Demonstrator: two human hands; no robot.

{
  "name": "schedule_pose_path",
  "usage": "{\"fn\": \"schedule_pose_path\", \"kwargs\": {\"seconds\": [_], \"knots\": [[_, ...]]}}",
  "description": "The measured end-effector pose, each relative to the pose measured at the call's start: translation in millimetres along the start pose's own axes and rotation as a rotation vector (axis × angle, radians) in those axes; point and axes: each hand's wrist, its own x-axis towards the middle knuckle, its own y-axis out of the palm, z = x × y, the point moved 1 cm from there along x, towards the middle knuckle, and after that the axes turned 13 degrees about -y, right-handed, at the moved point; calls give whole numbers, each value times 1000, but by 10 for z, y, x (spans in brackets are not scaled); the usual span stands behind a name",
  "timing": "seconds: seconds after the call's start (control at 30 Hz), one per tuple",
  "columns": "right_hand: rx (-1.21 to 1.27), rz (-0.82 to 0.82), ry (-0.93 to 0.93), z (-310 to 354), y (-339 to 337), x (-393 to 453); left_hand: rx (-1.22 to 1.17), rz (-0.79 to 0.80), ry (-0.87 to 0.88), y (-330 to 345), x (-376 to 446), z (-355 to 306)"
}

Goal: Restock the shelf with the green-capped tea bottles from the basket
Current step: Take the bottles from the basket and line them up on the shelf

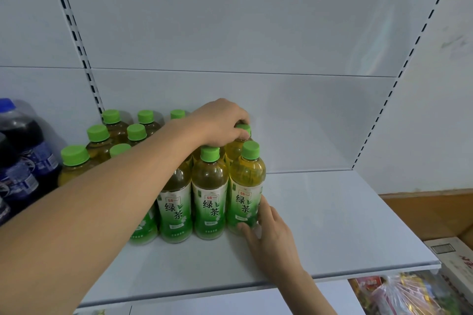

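Note:
Several green-capped tea bottles stand in rows on the white shelf (320, 225), toward its left half. My left hand (220, 120) reaches over them and grips the cap of a back-row bottle (234, 148) near the shelf's rear panel. My right hand (266, 227) comes up from below the shelf's front edge, and its fingers curl around the lower label of the rightmost front bottle (247, 186). Two more front bottles (210, 194) stand just left of it, labels facing me. The basket is not in view.
Dark soda bottles with blue caps (20, 156) stand at the far left of the shelf. Bare shelf lies to the right of the tea bottles. Below right are a cardboard box (453, 261) and bagged snacks (404, 294).

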Motion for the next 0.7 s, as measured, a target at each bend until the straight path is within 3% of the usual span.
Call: {"fn": "schedule_pose_path", "kwargs": {"seconds": [0.37, 0.7], "knots": [[-54, 14, -19, -2, -2, 23, -58, 45, -47, -23, -83, 27], [-153, -35, -170, 48, -147, 2, -68, -240, -126, -89, -679, 169]]}}
